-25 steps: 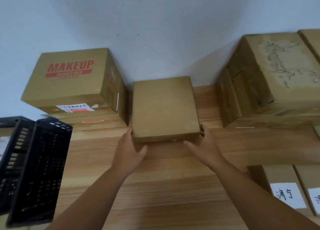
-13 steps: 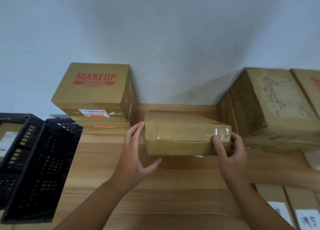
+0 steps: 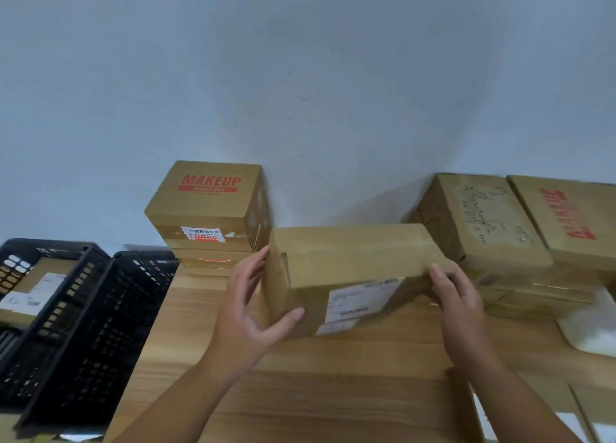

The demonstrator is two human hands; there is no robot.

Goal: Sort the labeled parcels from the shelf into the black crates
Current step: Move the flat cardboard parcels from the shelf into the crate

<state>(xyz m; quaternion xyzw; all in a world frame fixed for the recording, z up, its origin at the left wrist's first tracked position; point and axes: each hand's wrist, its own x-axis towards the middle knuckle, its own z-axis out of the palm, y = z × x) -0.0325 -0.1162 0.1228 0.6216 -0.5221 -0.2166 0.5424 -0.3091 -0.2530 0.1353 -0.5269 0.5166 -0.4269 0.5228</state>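
A flat brown cardboard parcel (image 3: 350,256) is lifted off the wooden shelf top (image 3: 300,392) and tipped up, so its underside with a white shipping label (image 3: 360,299) faces me. My left hand (image 3: 250,316) grips its left end, thumb under the bottom face. My right hand (image 3: 456,312) holds the right end with the fingers wrapped round the edge. Two black crates stand at the left: the nearer crate (image 3: 93,336) shows no contents, and the farther crate (image 3: 20,276) holds a labeled parcel.
A stack topped by a MAKEUP box (image 3: 206,199) stands against the wall just left of the held parcel. Large brown boxes (image 3: 480,222) are piled at the right. Labeled parcels (image 3: 586,416) lie at the lower right, and a white packet (image 3: 590,326) lies beside the right pile.
The parcel lay flat on the shelf, then both hands took its ends, raised it and tipped it back so the labeled underside now faces me.
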